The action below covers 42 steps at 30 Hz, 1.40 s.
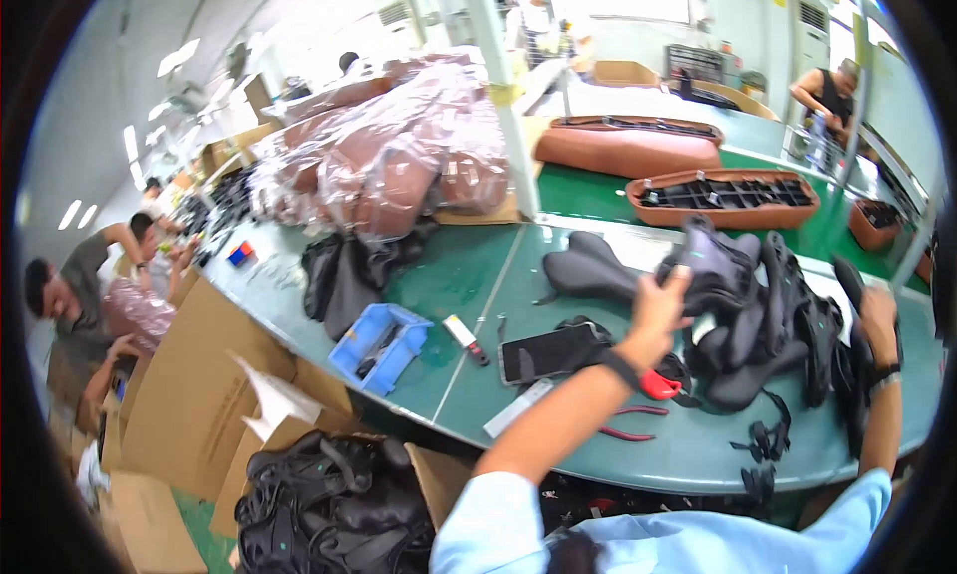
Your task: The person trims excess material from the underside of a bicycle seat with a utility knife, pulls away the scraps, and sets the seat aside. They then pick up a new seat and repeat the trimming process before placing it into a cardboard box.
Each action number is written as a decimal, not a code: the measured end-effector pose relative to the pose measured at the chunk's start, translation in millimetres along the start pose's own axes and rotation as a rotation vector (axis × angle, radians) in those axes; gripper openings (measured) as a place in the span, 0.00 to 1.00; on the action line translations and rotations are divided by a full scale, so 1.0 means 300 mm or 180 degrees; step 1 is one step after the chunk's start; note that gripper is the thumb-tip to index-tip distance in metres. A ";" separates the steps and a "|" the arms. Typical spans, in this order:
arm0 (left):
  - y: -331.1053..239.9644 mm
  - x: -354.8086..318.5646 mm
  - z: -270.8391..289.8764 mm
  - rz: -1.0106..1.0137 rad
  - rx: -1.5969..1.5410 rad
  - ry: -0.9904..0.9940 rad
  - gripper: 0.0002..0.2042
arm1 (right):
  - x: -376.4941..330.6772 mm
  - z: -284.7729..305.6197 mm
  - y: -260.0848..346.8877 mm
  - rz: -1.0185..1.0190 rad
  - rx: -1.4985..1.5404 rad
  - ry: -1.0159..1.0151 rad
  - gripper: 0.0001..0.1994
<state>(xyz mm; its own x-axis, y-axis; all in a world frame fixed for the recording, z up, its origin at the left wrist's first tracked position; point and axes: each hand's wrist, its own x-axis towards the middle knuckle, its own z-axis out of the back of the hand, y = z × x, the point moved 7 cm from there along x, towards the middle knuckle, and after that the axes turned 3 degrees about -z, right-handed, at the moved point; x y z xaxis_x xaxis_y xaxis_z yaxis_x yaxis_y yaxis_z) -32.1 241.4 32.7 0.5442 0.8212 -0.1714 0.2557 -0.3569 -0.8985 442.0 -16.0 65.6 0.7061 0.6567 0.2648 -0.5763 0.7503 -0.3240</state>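
Black moulded, padded-looking parts lie in a loose heap (738,350) on the green table in front of me. My left hand (658,315) is at the heap's left side, fingers closed against the edge of a curved black part (703,265). Part of that grip is hidden. Over at the right, my right hand (878,320) wraps round the upper portion of a long black part (855,375), which stands nearly upright by the table's right side. A saddle-shaped black part (588,265) lies just left of my left hand.
Left of my forearm are a dark tablet-like device (553,355), a blue bin (381,350) and a scraper-like tool (465,339). Red-handled pliers (633,423) lie near the front edge. Below stands a carton of black parts (329,504). Brown padded pieces (723,197) sit beyond. Other people work farther off.
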 end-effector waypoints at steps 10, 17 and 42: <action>-0.173 -0.077 0.087 0.0110 0.0362 0.1359 0.28 | -0.002 -0.139 -0.154 0.0548 0.0085 -0.0500 0.31; -1.121 -0.500 0.924 -0.2201 0.1794 -0.1773 0.20 | -0.480 1.280 1.076 0.3818 0.2546 -0.0437 0.30; -0.859 -0.536 2.114 -0.1314 0.1650 -0.3158 0.32 | -0.653 0.928 3.252 0.1057 0.5680 0.3175 0.39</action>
<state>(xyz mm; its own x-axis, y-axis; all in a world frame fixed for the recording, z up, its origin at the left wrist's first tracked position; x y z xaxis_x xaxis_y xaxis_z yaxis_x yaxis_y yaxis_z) -692.2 483.7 35.5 -0.4168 0.8988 0.1361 -0.2108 0.0500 -0.9762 -373.0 608.5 -49.5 0.0919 0.9560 -0.2788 0.0548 0.2747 0.9600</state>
